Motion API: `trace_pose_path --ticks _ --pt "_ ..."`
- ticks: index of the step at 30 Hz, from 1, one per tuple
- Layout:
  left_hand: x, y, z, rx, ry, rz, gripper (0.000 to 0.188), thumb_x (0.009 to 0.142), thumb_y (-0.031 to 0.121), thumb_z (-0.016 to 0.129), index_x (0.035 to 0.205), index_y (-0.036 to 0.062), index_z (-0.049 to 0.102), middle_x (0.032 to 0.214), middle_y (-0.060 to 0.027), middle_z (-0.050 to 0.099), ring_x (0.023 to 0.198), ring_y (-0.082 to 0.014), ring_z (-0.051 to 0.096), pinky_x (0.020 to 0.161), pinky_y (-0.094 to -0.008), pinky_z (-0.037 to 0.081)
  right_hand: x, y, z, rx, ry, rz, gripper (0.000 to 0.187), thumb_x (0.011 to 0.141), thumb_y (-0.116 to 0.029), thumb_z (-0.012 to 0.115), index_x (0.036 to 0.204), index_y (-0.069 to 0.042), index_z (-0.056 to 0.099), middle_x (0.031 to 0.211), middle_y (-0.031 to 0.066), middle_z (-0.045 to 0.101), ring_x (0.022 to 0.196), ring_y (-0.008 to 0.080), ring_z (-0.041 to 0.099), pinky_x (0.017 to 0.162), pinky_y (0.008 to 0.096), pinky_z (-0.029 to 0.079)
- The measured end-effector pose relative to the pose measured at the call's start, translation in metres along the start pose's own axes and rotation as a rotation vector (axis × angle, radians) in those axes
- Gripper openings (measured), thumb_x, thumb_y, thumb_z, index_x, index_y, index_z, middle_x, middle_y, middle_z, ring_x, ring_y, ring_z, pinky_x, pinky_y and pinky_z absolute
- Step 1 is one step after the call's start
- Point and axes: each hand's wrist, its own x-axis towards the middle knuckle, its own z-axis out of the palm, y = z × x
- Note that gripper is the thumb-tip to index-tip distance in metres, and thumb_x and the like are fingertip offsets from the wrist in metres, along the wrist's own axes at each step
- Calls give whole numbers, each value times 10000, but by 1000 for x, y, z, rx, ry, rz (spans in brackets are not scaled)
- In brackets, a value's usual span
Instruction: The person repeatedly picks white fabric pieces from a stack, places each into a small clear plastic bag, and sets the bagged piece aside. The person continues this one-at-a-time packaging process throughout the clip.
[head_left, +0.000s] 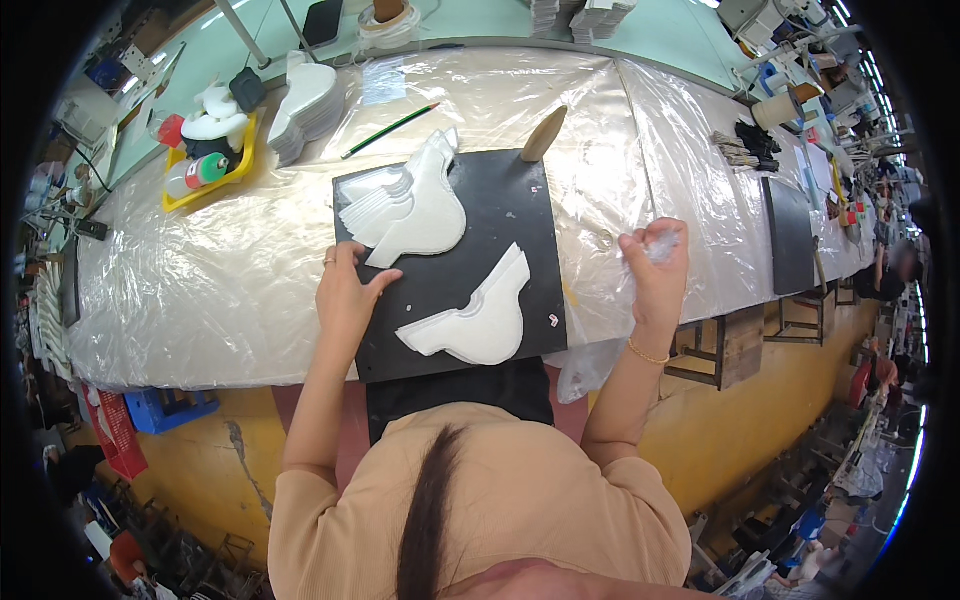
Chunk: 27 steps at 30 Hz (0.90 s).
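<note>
Resting at the left edge of the black board [505, 215], your left hand [352, 292] has its thumb spread away from the fingers and grips nothing that shows. The lower tip of a fanned stack of white shaped pieces [436, 205] lies just beside the gap between thumb and fingers; you cannot tell from this view whether your skin touches it. That stack sits on the upper left part of the board, its layers slipping out toward the left.

Your right hand [658, 268] is raised to the right of the board, fingers curled closed around a crumpled bit of clear plastic [663, 246], part of which pokes out at the top.

Nearer your body, a second white stack [488, 322] lies on the lower part of the board, apart from both hands, its layers slightly offset. A tapered wooden tool [546, 134] stands tilted at the board's upper right corner. Beyond the board, a green pencil [390, 130] lies slantwise on the clear plastic sheet [200, 310] covering the table. Farther left are a third white stack [304, 105] and a yellow basket [176, 199] holding a green-capped bottle [208, 170].
</note>
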Motion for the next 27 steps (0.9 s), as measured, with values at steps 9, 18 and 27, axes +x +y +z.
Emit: trace_pose_path --ticks 9,18,27 --pt "8 -12 -8 -1089 -398 -455 153 897 89 670 993 -10 603 833 -116 682 666 -158 674 590 -254 569 -30 -30 47 -28 -331 120 138 874 -96 701 959 -44 605 923 57 659 628 90 577 628 215 472" --pt "-5 18 -1 -1573 -665 -411 162 945 116 618 1040 -11 590 879 -111 670 720 -170 677 638 -255 584 -60 -18 115 -262 -629 -299 336 755 -231 805 943 -26 617 918 106 622 837 278 624 732 336 490" --pt "-21 55 9 -1512 -634 -262 122 951 136 615 982 18 617 894 -16 573 697 -75 560 554 -225 477 -64 -11 114 -311 -612 -110 585 629 -432 868 842 2 538 827 142 555 725 319 568 659 385 461"
